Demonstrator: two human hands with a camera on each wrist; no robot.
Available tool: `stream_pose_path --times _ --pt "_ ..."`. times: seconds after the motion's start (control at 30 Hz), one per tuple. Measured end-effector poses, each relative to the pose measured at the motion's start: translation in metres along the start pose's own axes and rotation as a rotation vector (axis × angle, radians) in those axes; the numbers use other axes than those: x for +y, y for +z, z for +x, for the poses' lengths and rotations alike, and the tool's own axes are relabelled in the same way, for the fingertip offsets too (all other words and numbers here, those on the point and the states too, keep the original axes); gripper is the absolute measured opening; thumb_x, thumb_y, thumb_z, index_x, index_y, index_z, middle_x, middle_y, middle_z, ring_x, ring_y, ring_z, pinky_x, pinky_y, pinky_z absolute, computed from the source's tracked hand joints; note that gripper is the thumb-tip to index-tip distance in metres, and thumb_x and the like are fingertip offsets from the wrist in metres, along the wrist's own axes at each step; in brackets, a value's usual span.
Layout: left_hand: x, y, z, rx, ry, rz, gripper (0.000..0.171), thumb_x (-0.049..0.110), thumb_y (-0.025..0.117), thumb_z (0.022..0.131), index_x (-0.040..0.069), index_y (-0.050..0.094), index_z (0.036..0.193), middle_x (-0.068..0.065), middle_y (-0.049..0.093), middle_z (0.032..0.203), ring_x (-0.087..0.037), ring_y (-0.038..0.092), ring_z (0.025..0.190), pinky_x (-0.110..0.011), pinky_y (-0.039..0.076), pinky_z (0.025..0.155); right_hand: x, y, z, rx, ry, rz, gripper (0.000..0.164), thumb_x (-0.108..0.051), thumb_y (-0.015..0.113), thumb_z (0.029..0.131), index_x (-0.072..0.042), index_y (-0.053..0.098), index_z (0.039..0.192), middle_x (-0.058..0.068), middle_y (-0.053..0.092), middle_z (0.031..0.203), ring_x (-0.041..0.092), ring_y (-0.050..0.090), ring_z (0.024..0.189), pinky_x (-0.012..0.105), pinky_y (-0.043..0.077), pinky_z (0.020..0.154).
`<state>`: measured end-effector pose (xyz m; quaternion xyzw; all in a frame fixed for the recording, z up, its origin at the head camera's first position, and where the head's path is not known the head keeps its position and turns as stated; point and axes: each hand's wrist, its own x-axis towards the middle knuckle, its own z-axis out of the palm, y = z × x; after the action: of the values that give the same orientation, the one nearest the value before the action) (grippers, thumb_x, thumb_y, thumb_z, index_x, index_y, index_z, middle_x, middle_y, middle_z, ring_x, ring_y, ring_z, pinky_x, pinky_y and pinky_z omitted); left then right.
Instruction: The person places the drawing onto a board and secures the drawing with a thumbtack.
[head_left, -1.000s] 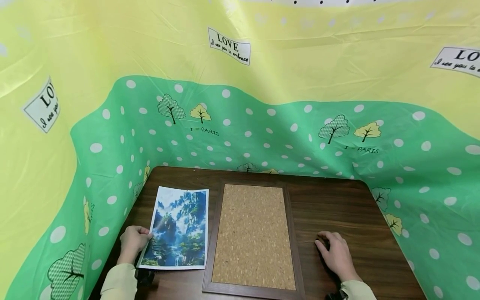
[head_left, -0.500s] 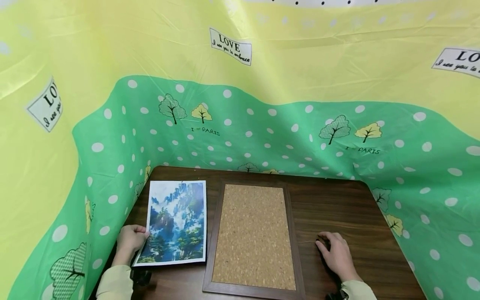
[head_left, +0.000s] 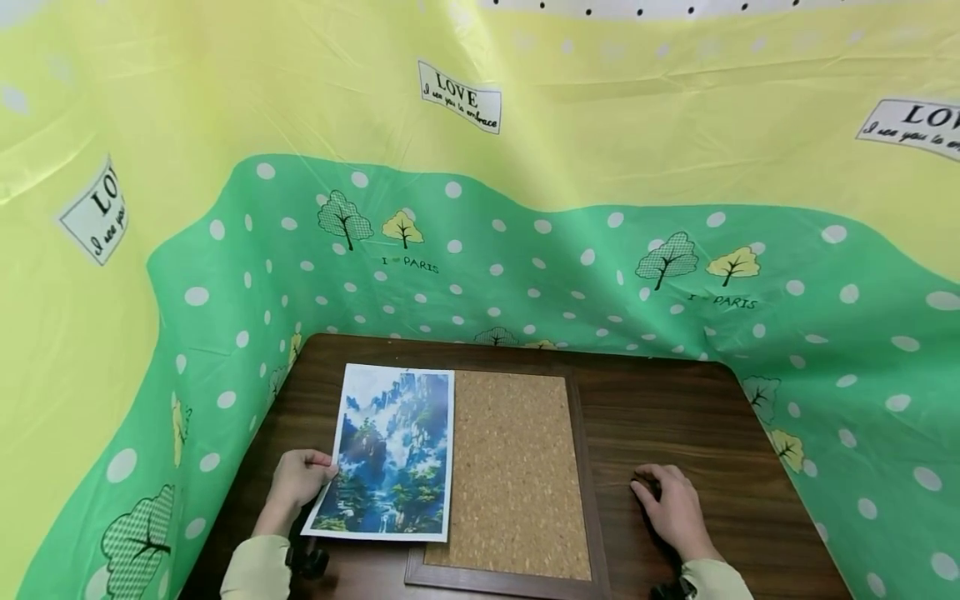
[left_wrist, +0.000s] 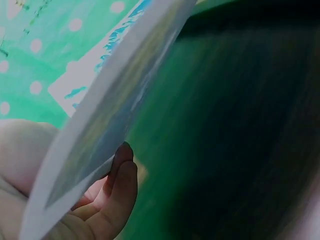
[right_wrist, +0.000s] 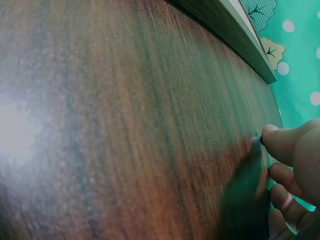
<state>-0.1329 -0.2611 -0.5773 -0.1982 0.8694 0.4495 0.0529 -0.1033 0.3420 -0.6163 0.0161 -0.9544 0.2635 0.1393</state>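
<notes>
A printed landscape picture point(head_left: 393, 454) with blue mountains, trees and a white border is held by its left edge in my left hand point(head_left: 298, 479). Thumb and fingers pinch that edge; the left wrist view shows the sheet point(left_wrist: 107, 117) tilted between them. In the head view the picture overlaps the left part of a cork board point(head_left: 517, 475) in a dark wood frame, hiding that side of the frame. To the board's right, my right hand point(head_left: 671, 504) rests on the table with loosely curled fingers and nothing in them.
The dark wood-grain table point(head_left: 660, 408) has a patterned green and yellow curtain point(head_left: 525, 258) round its back and sides. In the right wrist view the board's frame edge point(right_wrist: 225, 37) stands at the top.
My left hand first shifted the picture slightly left and away from me, then carried it right until it overlapped the cork board. My right hand has stayed in place.
</notes>
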Motion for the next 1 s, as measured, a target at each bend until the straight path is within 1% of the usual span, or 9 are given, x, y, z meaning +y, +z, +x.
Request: stream_pose_path --times 0.1,0.17,0.33,0.43,0.7,0.83,0.9,1.0 --pt "0.004 0.013 -0.005 -0.020 0.010 -0.009 0.007 0.004 0.075 0.093 -0.003 0.073 0.092 -0.014 0.070 0.086 -0.024 0.063 0.075 -0.037 0.052 0.066 0.000 0.000 0.001 0.013 -0.012 0.000 0.014 -0.005 0.081 0.089 -0.004 0.076 0.102 0.013 0.069 0.099 0.038 0.065 0.095 0.059 0.047 0.083" --pt "0.007 0.023 -0.009 -0.034 0.030 -0.016 0.007 0.003 0.075 0.093 -0.003 0.074 0.090 -0.012 0.069 0.083 -0.023 0.063 0.073 -0.036 0.051 0.064 -0.001 0.000 0.001 0.020 -0.018 0.001 0.012 -0.004 0.081 0.089 -0.005 0.077 0.101 0.012 0.069 0.098 0.037 0.065 0.095 0.058 0.047 0.083" --pt "0.015 0.043 -0.018 -0.049 0.079 -0.036 0.007 0.003 0.078 0.090 -0.001 0.073 0.085 -0.007 0.068 0.076 -0.019 0.061 0.067 -0.035 0.050 0.061 -0.002 -0.001 0.001 0.040 -0.034 0.004 0.012 -0.002 0.083 0.087 -0.006 0.077 0.097 0.012 0.070 0.097 0.037 0.065 0.095 0.059 0.047 0.084" --pt "0.019 0.053 -0.023 -0.054 0.091 -0.050 0.007 0.003 0.078 0.088 0.000 0.073 0.085 -0.006 0.068 0.074 -0.018 0.061 0.065 -0.034 0.050 0.061 -0.002 0.000 0.001 0.052 -0.041 0.003 0.012 -0.001 0.083 0.086 -0.007 0.077 0.095 0.012 0.070 0.096 0.037 0.066 0.095 0.059 0.047 0.084" --pt "0.029 0.073 -0.034 -0.057 0.110 -0.063 0.009 0.005 0.081 0.086 0.002 0.073 0.083 -0.004 0.066 0.073 -0.017 0.059 0.065 -0.034 0.049 0.061 -0.001 0.004 0.000 0.097 -0.053 -0.001 0.010 -0.001 0.083 0.085 -0.007 0.077 0.091 0.013 0.070 0.093 0.038 0.067 0.094 0.058 0.046 0.084" --pt "0.033 0.082 -0.038 -0.064 0.117 -0.065 0.009 0.005 0.081 0.086 0.002 0.074 0.082 -0.003 0.065 0.072 -0.016 0.059 0.065 -0.034 0.049 0.061 -0.001 0.005 0.000 0.104 -0.047 0.004 0.009 -0.001 0.082 0.086 -0.007 0.077 0.090 0.014 0.070 0.094 0.039 0.067 0.094 0.059 0.045 0.084" --pt "0.035 0.086 -0.040 -0.062 0.128 -0.065 0.009 0.006 0.081 0.086 0.002 0.074 0.082 -0.003 0.066 0.072 -0.015 0.059 0.065 -0.034 0.050 0.061 -0.001 0.005 0.000 0.102 -0.043 0.002 0.008 -0.001 0.082 0.087 -0.007 0.077 0.090 0.015 0.070 0.094 0.038 0.066 0.093 0.058 0.046 0.083" --pt "0.039 0.092 -0.043 -0.061 0.141 -0.083 0.009 0.004 0.081 0.086 0.001 0.074 0.083 -0.004 0.066 0.073 -0.015 0.059 0.064 -0.034 0.050 0.060 -0.001 0.005 0.001 0.098 -0.037 -0.006 0.008 -0.001 0.081 0.087 -0.008 0.077 0.090 0.014 0.070 0.093 0.033 0.065 0.089 0.055 0.046 0.080"
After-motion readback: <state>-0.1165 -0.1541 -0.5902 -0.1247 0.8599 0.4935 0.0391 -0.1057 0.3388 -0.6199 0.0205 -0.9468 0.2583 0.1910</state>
